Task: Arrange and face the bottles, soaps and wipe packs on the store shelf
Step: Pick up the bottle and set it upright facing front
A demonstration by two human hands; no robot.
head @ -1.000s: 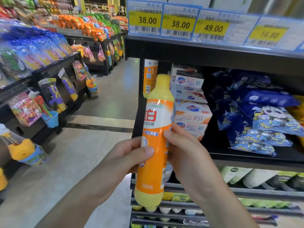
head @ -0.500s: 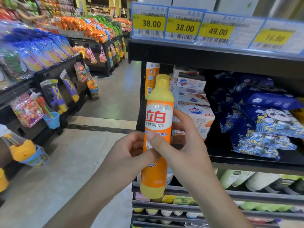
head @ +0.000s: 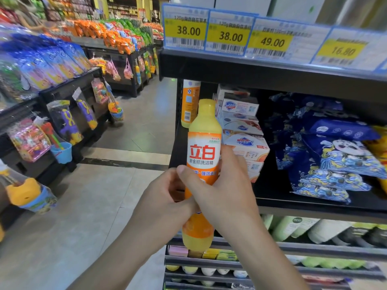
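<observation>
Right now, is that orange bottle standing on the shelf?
No, both hands, left and right, hold the bottle in the air before the shelf.

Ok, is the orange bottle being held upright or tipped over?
Upright. The orange bottle has its yellow cap on top, base down, label characters reading level; left hand and right hand grip its middle.

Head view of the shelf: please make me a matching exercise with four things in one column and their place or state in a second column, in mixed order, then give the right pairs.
Things:
1. orange bottle
2. second bottle
3. soap boxes
4. blue wipe packs

Places or states:
A. stacked in the middle of the shelf
B. held upright, left hand and right hand gripping it
C. piled on the right part of the shelf
D. standing at the shelf's left end, barcode side visible

Pairs: 1-B, 2-D, 3-A, 4-C
</observation>
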